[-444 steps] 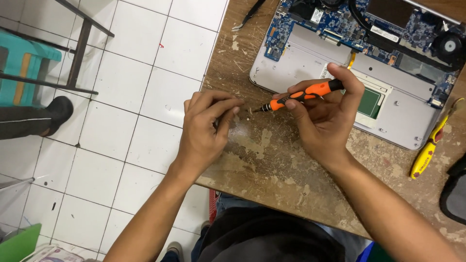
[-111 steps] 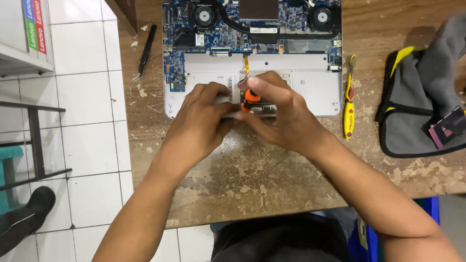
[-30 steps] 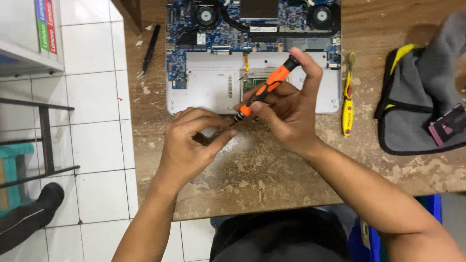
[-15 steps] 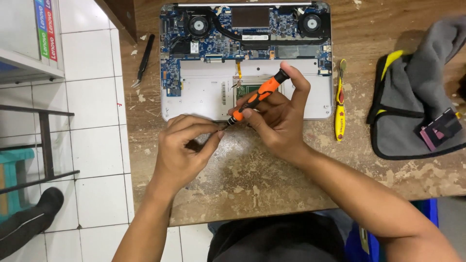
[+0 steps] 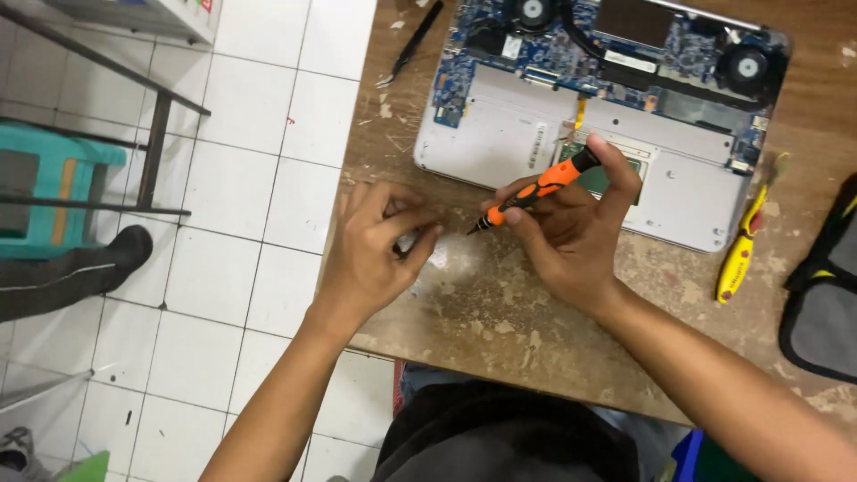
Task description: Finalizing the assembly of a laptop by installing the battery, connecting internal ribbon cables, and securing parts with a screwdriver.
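The right hand's [image 5: 571,228] grip is clamped on an orange-handled screwdriver [image 5: 536,189], held tilted above the counter [image 5: 500,303] before the opened laptop [image 5: 616,116]. The left hand's [image 5: 379,245] fingertips are pinched together near its tip; anything held is too small to tell.

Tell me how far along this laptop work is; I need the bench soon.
Done: the laptop lies with its back cover off, board and fans exposed. In hand: the right hand holds an orange screwdriver; the left hand pinches something too small to tell. Left: laptop remains uncovered.
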